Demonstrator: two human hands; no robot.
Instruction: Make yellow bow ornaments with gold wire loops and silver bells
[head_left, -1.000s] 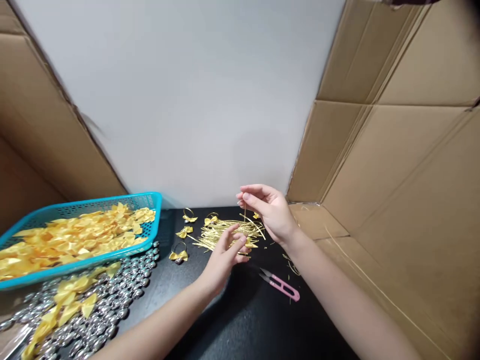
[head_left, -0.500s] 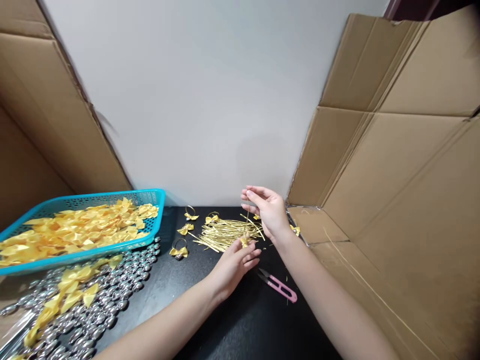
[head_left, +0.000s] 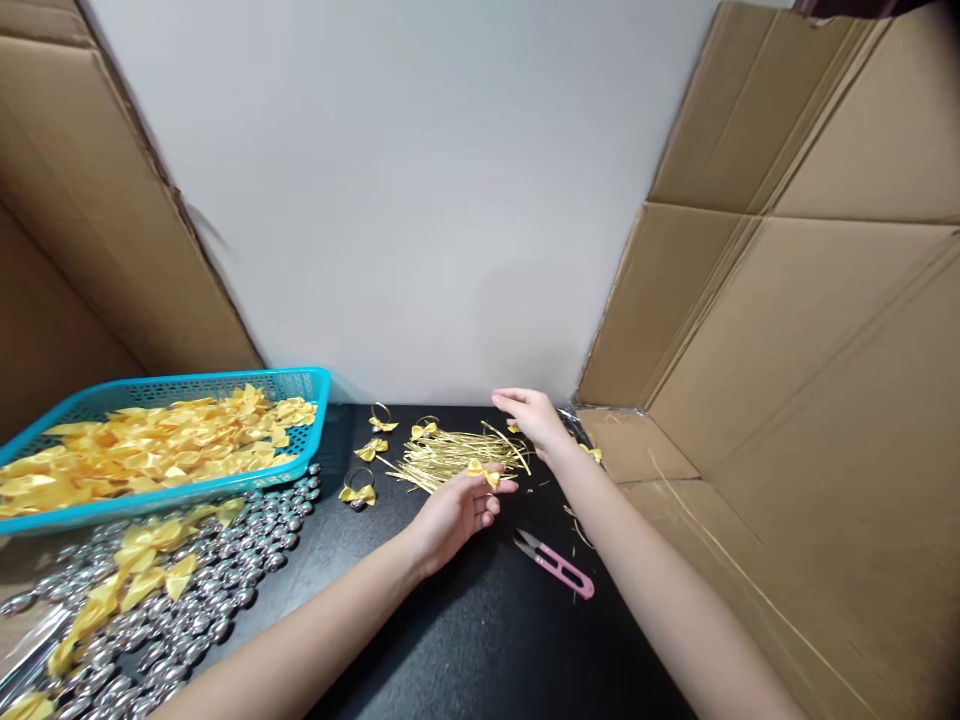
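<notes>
My left hand [head_left: 459,510] hovers over the black table [head_left: 480,620] with its fingers pinched on a small yellow bow [head_left: 484,473]. Just beyond it lies a heap of thin gold wire ties [head_left: 450,452]. My right hand [head_left: 534,415] reaches over the far right end of that heap, fingers stretched forward and apart, and nothing shows in it. Three finished bows with gold wire loops [head_left: 358,492] lie left of the heap.
A teal basket [head_left: 315,400] full of yellow bows stands at the left, above a spread of silver beads [head_left: 217,590] with loose bows. Pink thread snips [head_left: 559,568] lie right of my left hand. Cardboard panels [head_left: 787,330] wall both sides; a white wall is behind.
My right hand has dropped from holding a gold wire upright to reaching low over the heap. My left hand now holds the bow alone, slightly lifted.
</notes>
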